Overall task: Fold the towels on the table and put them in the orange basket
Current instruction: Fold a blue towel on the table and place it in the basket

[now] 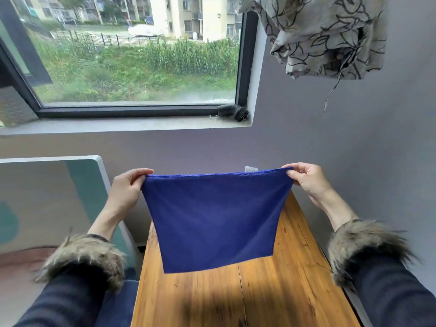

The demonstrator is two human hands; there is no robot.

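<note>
The left hand [127,187] pinched the upper left corner of a blue towel [214,220], thumb and fingers curled over the hem. The right hand [306,179] pinched the upper right corner in the same way. The two hands were held well apart, at about nine and three o'clock from the towel's middle, so the top hem ran taut and nearly level between them. The towel hung down from that hem in the air, narrowing a little toward its lower edge, which hung above the wooden tabletop [271,291]; whether it touched the wood could not be told. A small white label [251,169] stood up behind the hem, near the right hand.

Both forearms wore dark sleeves with shaggy fur cuffs [89,258]. At twelve o'clock from the towel lay a grey window sill [118,126] under a dark-framed window [132,55]. A small black object [232,112] sat in the sill's right corner. At one o'clock a patterned grey cloth [318,36] hung bunched against the wall. At nine o'clock, beside the left arm, stood a pale board with rounded corners [59,197].
</note>
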